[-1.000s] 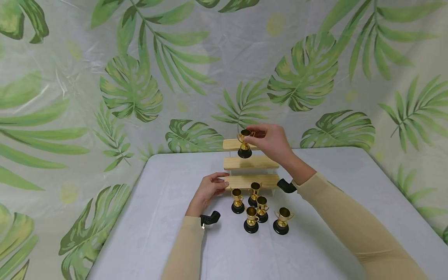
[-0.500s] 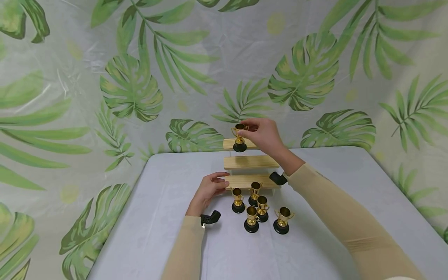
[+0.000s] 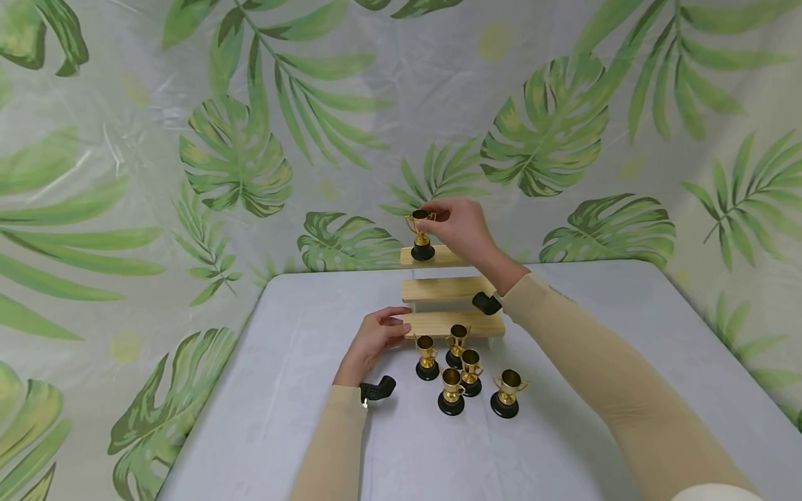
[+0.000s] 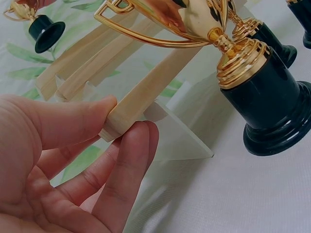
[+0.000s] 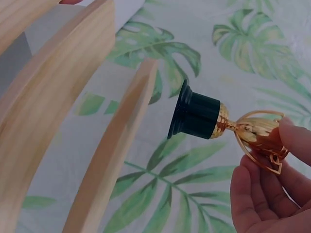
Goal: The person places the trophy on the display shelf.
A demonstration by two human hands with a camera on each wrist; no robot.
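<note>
My right hand [image 3: 460,226] pinches a small gold trophy [image 5: 262,133] by its cup. Its black base [image 5: 197,114] hangs upright over the left end of the top wooden shelf [image 3: 447,256]; a gap shows between base and shelf in the right wrist view. Lower down, my left hand [image 3: 374,341] pinches the left end of the bottom shelf [image 4: 146,92] between thumb and fingers. In front of this three-step stand, several more gold trophies stand upright on the table, among them a near-left trophy [image 3: 427,358] close to my left fingertips and a right-hand trophy [image 3: 506,394].
The middle shelf [image 3: 445,289] bears nothing in the head view, its right end partly behind my right arm. Clear supports [image 4: 177,133] hold the shelves. A white cloth covers the table [image 3: 301,327], and a leaf-print curtain [image 3: 351,139] hangs right behind it.
My right hand has carried the trophy up, away and slightly left, from in front of the stand to over the top shelf's left end. The left hand keeps its grip on the bottom shelf.
</note>
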